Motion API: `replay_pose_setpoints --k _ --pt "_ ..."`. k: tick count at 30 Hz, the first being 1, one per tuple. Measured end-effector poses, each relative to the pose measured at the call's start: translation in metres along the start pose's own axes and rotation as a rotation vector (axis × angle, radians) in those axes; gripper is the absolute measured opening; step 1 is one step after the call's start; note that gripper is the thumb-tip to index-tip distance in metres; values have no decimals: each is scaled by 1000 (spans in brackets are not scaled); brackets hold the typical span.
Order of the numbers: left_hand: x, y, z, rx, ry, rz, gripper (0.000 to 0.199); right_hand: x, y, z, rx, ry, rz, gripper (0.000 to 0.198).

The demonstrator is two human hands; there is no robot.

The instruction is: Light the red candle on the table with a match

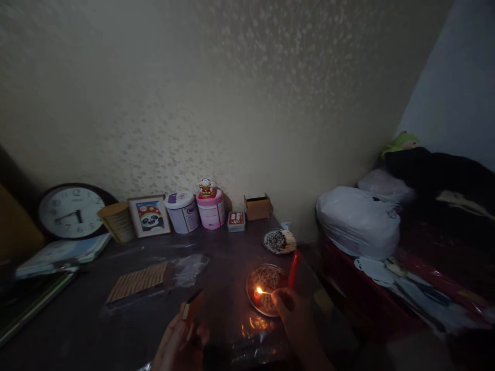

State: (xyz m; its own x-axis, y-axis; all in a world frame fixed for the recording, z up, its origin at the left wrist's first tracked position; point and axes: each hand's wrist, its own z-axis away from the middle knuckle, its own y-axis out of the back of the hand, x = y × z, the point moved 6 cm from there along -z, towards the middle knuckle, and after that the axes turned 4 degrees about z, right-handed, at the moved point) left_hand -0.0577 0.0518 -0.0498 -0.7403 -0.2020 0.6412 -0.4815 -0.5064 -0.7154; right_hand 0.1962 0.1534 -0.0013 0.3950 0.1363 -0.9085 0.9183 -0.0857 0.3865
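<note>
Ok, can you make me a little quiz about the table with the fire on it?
1. True or false: the right hand holds a burning match over the round dish.
2. What leans on the wall at far left: A clock, B mirror, C lamp?
3. What does the left hand hold?

Key
1. True.
2. A, the clock.
3. A small box, likely a matchbox.
</note>
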Motion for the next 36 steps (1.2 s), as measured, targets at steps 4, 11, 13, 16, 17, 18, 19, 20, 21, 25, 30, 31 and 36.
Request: replay_pose_setpoints --k 4,11,13,16,17,18,19,20,21,25,30,31,36 --pt "3 -9 5 -14 -10 23 31 2 -1 0 11 14 14 28" --pt "3 -13 5 -24 -9 77 30 7 -5 0 1 14 -4 28" --pt "0 -9 3 -23 20 96 30 7 -6 0 -1 10 -8 27" --pt "0 -2 1 15 21 79 37 7 -7 0 -13 13 -12 27" --pt "0 -2 1 14 15 66 37 7 -7 0 -15 16 -12 27" --pt "1 -3 2 10 -3 59 36 7 -7 0 -16 19 -13 27" --pt "3 -6 3 4 -26 54 33 7 -8 0 -17 20 -12 27" --pt "5 -8 4 -3 -46 50 30 7 -8 0 -16 21 -10 27" --pt "6 -10 5 -6 -62 46 29 8 -8 0 -15 21 -7 27" --pt "8 -17 9 -15 -60 29 30 10 -8 0 -13 17 6 28" --pt "7 -16 9 -7 -31 46 28 9 -10 -1 -22 5 -7 29" --pt "5 -16 8 -3 -16 60 30 9 -11 -1 -25 1 -13 30" --pt "5 -14 9 49 -69 126 35 8 -10 0 -17 -15 -38 31"
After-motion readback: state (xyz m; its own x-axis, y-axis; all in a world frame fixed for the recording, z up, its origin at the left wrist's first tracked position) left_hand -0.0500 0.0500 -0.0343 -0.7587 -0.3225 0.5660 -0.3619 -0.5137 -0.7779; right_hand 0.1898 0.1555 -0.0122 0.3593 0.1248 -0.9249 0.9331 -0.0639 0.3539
